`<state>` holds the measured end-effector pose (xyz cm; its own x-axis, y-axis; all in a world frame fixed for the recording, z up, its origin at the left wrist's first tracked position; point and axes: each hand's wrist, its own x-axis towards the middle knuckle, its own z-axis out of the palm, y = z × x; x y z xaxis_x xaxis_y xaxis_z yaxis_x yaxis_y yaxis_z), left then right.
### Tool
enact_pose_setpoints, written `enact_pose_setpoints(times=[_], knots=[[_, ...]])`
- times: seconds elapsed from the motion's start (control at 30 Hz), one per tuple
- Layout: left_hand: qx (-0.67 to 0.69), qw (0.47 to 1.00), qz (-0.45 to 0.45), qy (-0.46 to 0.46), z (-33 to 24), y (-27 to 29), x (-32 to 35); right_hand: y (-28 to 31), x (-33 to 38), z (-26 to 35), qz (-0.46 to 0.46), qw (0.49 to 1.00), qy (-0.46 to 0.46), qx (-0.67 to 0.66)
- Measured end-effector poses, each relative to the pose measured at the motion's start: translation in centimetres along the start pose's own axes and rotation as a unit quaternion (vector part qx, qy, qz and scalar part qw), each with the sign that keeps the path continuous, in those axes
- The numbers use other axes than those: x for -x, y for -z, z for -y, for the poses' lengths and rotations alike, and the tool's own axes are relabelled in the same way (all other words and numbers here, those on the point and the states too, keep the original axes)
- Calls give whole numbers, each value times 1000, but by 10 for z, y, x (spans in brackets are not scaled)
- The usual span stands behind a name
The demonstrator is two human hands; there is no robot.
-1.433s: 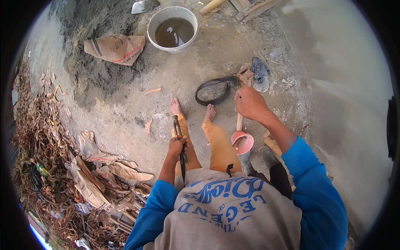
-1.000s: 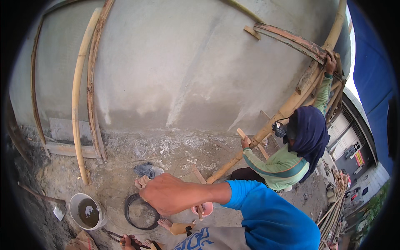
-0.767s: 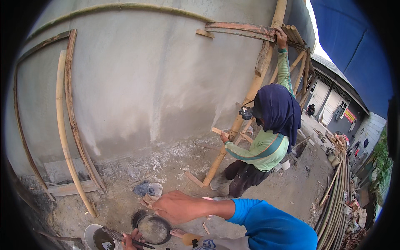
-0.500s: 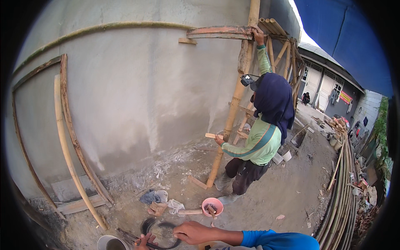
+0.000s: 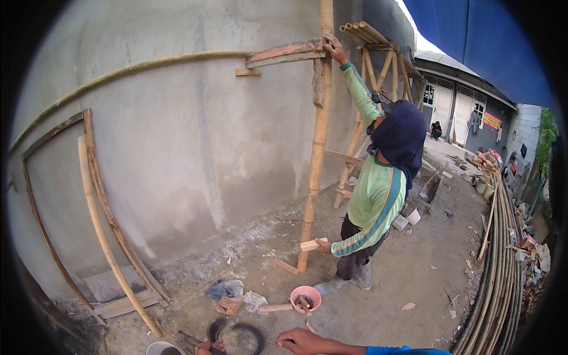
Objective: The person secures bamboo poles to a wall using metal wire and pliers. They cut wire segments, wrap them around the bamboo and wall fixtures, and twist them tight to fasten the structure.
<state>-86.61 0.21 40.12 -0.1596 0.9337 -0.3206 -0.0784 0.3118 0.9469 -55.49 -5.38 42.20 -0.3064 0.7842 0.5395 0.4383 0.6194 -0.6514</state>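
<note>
My left hand [image 5: 210,348] shows only in part at the lower edge. Its fingers are wrapped round a dark, thin bundle [image 5: 200,342], which looks like wire strands. My right hand [image 5: 299,341] is to its right, with the blue-sleeved forearm coming in from the right. Those fingers are curled, and whatever they may hold is hidden. On the ground between the hands lies a coil of black wire [image 5: 255,336]. Just beyond my right hand stands a pink bucket [image 5: 316,299] with wooden-handled tools in it. A pale bucket [image 5: 160,349] is left of my left hand.
A co-worker [image 5: 378,201] steadies an upright bamboo pole [image 5: 315,154] and holds a small wood block [image 5: 312,244]. Plastic bags [image 5: 228,290] lie near a wood piece [image 5: 276,307]. A wooden frame [image 5: 97,177] leans on the grey wall [image 5: 160,130]. Bamboo poles [image 5: 494,284] lie at right.
My view has shifted. My right hand has moved right, away from my left hand and the coil. The co-worker stands more upright, lowering the wood block beside the pole.
</note>
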Motion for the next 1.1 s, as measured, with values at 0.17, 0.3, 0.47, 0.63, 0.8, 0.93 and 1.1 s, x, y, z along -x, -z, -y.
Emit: enact_pose_setpoints(times=[0.17,0.3,0.47,0.63,0.8,0.93,1.1], knots=[[67,991,43,104,-33,-50,76,69,34,20,68,960,-268,-52],[31,992,53,-111,25,-95,57,101,44,21,184,953,-240,8],[-45,952,271,-136,-41,-169,91,132,29,28,151,962,-226,34],[-87,928,270,-241,-30,-195,84,163,20,44,33,971,-236,-30],[-183,874,178,-414,-58,-186,79,154,18,44,79,970,-224,55],[-129,909,326,-225,-77,-169,90,128,-4,50,106,966,-236,2],[-169,909,325,-198,-68,-140,69,115,-26,58,80,976,-202,-33]])
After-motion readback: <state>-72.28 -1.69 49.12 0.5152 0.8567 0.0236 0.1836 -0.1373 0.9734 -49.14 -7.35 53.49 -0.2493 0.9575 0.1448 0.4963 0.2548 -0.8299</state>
